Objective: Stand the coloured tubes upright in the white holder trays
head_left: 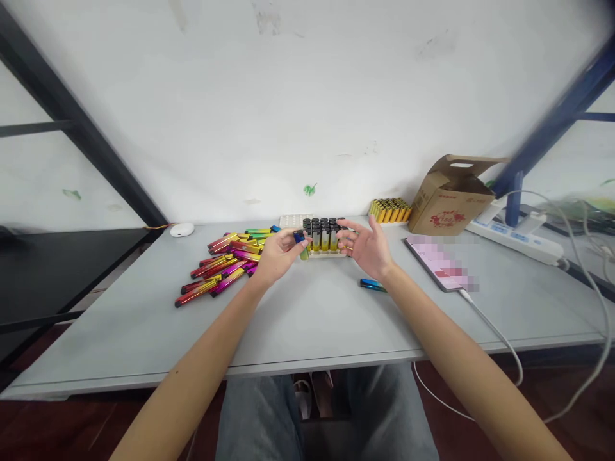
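Observation:
My left hand (pixel 281 255) pinches a blue-green lighter (pixel 302 243), upright at the left end of a rack (pixel 327 255). In the rack stand several black-topped lighters (pixel 325 238) with clear and yellow bodies. My right hand (pixel 368 248) is spread with fingers apart at the rack's right side, palm turned inward, holding nothing. Below it lies a blue lighter-like piece (pixel 372 285), partly covered by my right forearm. To the left of my left hand lies a loose pile of shiny red, gold, purple and green lighter-like pieces (pixel 225 266).
A white perforated tray (pixel 291 219) stands against the wall, and a block of orange-yellow cylinders (pixel 390 210) sits farther right. Beside it are an open cardboard box (pixel 446 198), a phone (pixel 439 262) on a cable and a power strip (pixel 519 240). A white case (pixel 182 230) lies back left.

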Available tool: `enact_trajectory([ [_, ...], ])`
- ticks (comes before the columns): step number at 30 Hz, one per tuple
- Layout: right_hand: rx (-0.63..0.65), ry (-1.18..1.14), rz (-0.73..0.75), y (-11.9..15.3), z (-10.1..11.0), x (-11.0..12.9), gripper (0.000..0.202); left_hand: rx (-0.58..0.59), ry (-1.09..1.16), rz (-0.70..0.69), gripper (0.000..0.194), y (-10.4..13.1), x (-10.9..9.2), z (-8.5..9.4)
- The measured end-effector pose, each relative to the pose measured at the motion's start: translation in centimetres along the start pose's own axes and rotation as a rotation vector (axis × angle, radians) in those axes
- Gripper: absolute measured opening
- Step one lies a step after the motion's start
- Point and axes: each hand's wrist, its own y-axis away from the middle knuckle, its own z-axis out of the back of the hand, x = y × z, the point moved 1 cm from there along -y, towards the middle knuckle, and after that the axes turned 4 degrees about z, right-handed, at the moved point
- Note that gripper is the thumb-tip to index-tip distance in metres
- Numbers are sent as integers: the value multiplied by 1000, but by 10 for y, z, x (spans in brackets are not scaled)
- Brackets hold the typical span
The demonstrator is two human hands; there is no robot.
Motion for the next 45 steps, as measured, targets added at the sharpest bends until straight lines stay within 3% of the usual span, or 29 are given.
enact_trajectory([
  [4, 1, -9, -8, 1, -2, 1, 63, -62, -168, -96, 28, -3, 4, 2],
  [8, 5, 26, -22, 0, -1, -2, 63, -113, -275, -93, 25, -6, 13, 5],
  [14, 44, 100, -38, -1, 0, -6, 64, -178, -282, -108, 33, -8, 24, 4],
  [20, 61, 150, -33, -2, 1, -9, 63, -135, -207, -126, 42, -6, 23, -2],
  [33, 88, 186, -31, -2, 1, -12, 64, -267, -411, -177, 43, -4, 25, 1],
  [38, 58, 218, -23, 0, -3, -13, 62, -245, -600, -250, 45, -4, 29, 4],
  [45, 66, 221, -24, 1, -3, -11, 61, -181, -831, -440, 22, -5, 28, 3],
])
